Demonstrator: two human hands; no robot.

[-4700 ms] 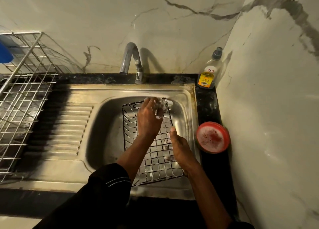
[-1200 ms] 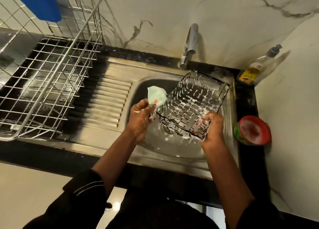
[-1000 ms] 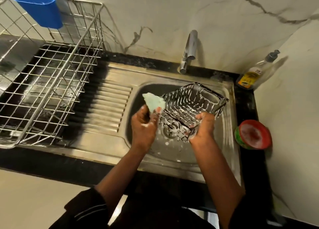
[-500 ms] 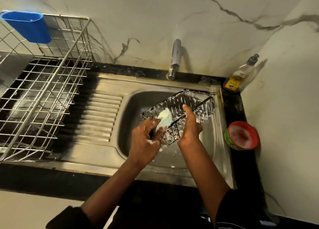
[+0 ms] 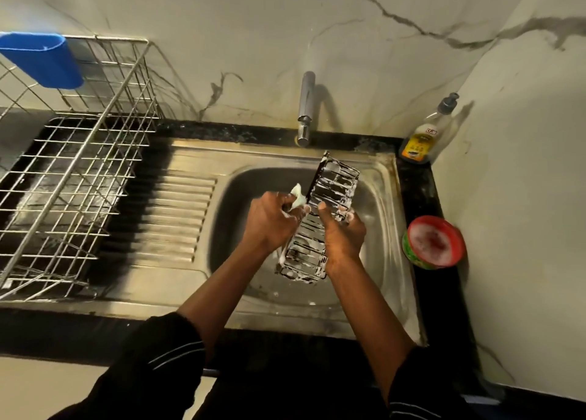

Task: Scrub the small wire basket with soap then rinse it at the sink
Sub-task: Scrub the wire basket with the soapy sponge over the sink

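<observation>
The small wire basket [image 5: 333, 185], covered in white foam, stands on edge over the steel sink [image 5: 385, 229], its long side running away from me. My right hand [image 5: 344, 232] grips its right side around the middle. My left hand [image 5: 272, 220] holds a pale green scrub pad [image 5: 298, 196] pressed against the basket's left side. Both hands carry suds. The tap [image 5: 306, 109] stands behind the basin with no water running.
A large wire dish rack [image 5: 73, 172] with a blue cup [image 5: 44, 60] sits on the left over the drainboard [image 5: 177, 216]. A dish soap pump bottle [image 5: 423, 137] stands in the back right corner. A red tub of soapy paste [image 5: 434, 240] rests on the right counter.
The basket was turned from lying tilted with its open side up to standing on edge. My right hand shifted to its right side, and my left hand brought the pad to the left side.
</observation>
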